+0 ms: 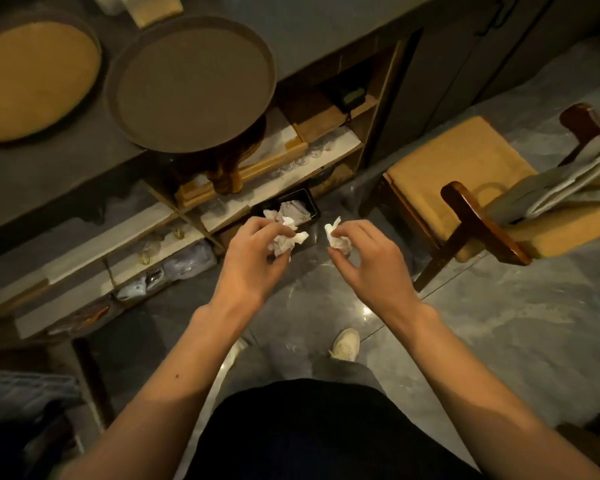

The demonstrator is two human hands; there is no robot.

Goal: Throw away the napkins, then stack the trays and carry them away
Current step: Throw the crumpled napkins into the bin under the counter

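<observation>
My left hand [253, 258] is closed around a crumpled white napkin [288, 241]. A smaller crumpled napkin [336, 237] sits in my right hand [371, 261]. Both hands hover just in front of a small black bin [310, 206] on the floor, which holds several white napkins. Two round trays lie on the dark counter at the upper left: a dark brown tray [191, 84] overhanging the counter edge, and a tray with a tan inside [31, 77] to its left.
Open shelves [187, 216] under the counter hold boards, glasses and wrapped items. A wooden chair with a tan cushion [464, 174] stands to the right, with folded papers on a second seat. My shoes show on the glossy grey floor [499, 323].
</observation>
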